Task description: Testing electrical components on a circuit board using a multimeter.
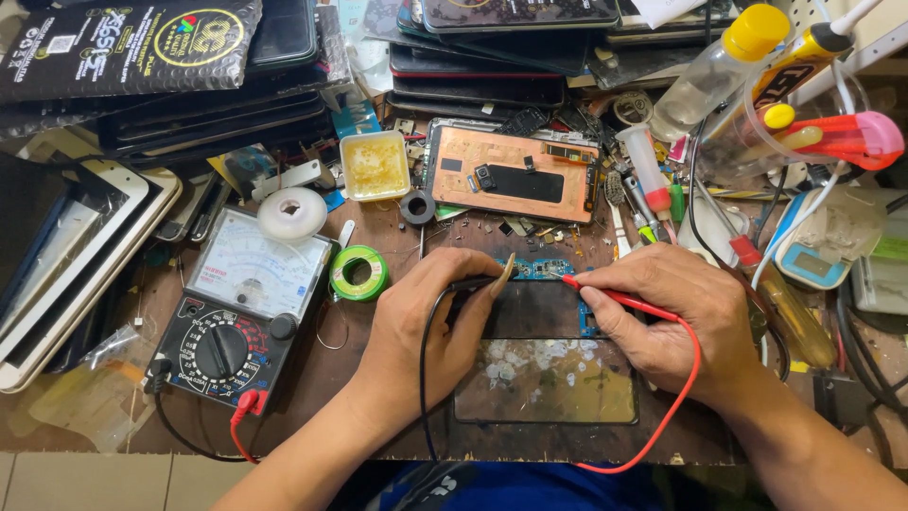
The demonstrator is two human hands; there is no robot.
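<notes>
Two hands probing a blue circuit board at centre frame

The left hand (426,317) pinches the black probe (473,284) and the right hand (667,317) pinches the red probe (615,298), both tips on the circuit board (539,269); steady contact matters. Left, the analogue multimeter (236,312); beyond, an opened phone (515,175) and crowding clutter.

1. A black probe (470,283) is pinched in the left hand (426,317), its tip set on a blue circuit board (535,269).
2. A red probe (615,297) is held in the right hand (676,312), its tip touching the same board.
3. Black and red leads are plugged into an analog multimeter (236,312) at the left.
4. A green solder spool (358,273) lies between meter and left hand.
5. An opened phone (515,175) is seen beyond the board.
</notes>
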